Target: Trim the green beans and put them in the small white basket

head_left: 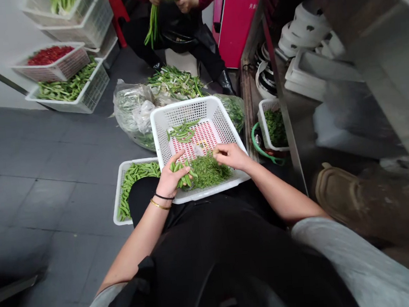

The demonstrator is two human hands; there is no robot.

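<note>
A white perforated basket (pixel 219 118) rests on my lap. It holds a few green pea pods (pixel 182 131) at the back and a heap of thin green strings and trimmings (pixel 209 171) at the front. My left hand (pixel 170 178) is closed round a bunch of green pods (pixel 183 171) over the basket's near edge. My right hand (pixel 230 155) hovers over the trimmings with fingers pinched together; what it pinches is too small to make out.
A white basket of green pods (pixel 134 179) sits on the grey floor by my left knee. Plastic bags of greens (pixel 138 111) lie beyond. Stacked baskets (pixel 71 84) stand far left. A seated person (pixel 175 2) ahead handles green stalks. Metal shelving (pixel 289 131) runs on the right.
</note>
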